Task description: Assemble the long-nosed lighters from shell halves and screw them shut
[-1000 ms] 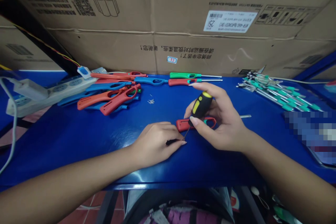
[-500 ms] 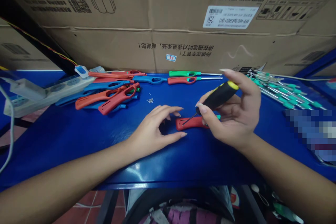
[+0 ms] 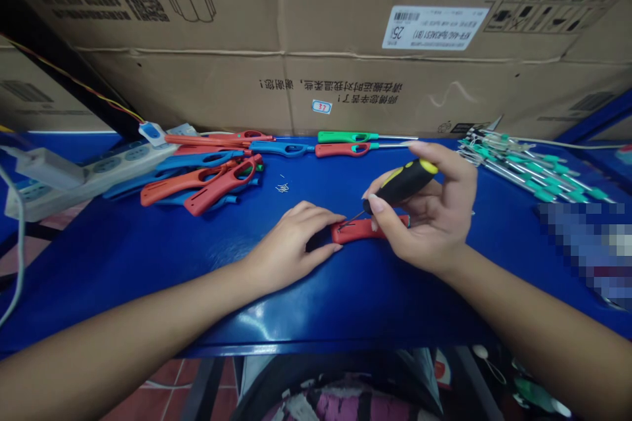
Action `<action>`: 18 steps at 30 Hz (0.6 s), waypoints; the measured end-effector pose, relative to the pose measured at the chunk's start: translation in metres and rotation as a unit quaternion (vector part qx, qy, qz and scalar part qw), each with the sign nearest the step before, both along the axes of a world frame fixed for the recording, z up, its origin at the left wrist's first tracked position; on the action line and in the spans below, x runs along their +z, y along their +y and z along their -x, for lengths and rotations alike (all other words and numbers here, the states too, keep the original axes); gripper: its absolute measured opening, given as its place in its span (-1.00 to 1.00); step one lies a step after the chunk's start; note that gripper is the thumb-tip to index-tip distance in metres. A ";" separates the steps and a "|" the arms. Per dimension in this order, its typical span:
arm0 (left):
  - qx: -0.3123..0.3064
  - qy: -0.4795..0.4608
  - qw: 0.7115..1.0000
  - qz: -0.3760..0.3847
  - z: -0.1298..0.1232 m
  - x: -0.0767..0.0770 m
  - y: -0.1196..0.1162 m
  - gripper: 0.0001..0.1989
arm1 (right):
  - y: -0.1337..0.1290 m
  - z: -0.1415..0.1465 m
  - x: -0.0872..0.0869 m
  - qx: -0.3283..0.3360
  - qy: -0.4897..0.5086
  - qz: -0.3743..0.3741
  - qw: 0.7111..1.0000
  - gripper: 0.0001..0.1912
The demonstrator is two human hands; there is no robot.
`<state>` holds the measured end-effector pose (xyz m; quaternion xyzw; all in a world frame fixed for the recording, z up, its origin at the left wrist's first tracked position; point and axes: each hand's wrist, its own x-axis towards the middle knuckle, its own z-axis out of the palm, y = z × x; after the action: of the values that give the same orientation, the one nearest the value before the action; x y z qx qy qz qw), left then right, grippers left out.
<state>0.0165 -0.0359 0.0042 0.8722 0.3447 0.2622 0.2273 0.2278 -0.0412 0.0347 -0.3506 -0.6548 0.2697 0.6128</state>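
Observation:
A red lighter casing lies flat on the blue table, in front of me. My left hand has its thumb and fingers pressed on the casing's left end. In my right hand is a black and yellow screwdriver, tilted down to the left, its tip at the slot near the casing's left end. The fingers of that hand also lie over the casing's right part and hide some of it. Small pale pins lie loose on the table behind my left hand.
Red and blue casings are piled at the back left beside a white power strip. Green and red lighters lie at the back. Metal rods with green parts sit at right. A cardboard box stands behind.
My left hand has closed onto the casing's left end. My right hand and the screwdriver have shifted slightly left and lower.

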 end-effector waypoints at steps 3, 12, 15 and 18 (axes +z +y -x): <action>-0.002 0.003 1.000 0.002 0.000 0.001 0.000 -0.65 | 0.000 0.000 0.000 -0.006 0.011 0.000 1.000 -0.32; -0.006 0.006 1.000 0.006 0.000 0.002 0.000 -0.64 | 0.002 -0.002 0.000 0.017 -0.046 -0.072 0.996 -0.32; -0.008 0.003 1.000 0.004 0.000 0.002 0.000 -0.64 | 0.006 -0.002 -0.003 0.028 -0.072 -0.143 0.987 -0.28; -0.011 -0.001 1.000 0.003 0.000 0.002 0.000 -0.63 | 0.009 -0.003 -0.007 0.029 -0.094 -0.161 0.982 -0.29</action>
<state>0.0167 -0.0359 0.0060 0.8751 0.3357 0.2590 0.2332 0.2309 -0.0319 0.0277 -0.2519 -0.7545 0.1443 0.5886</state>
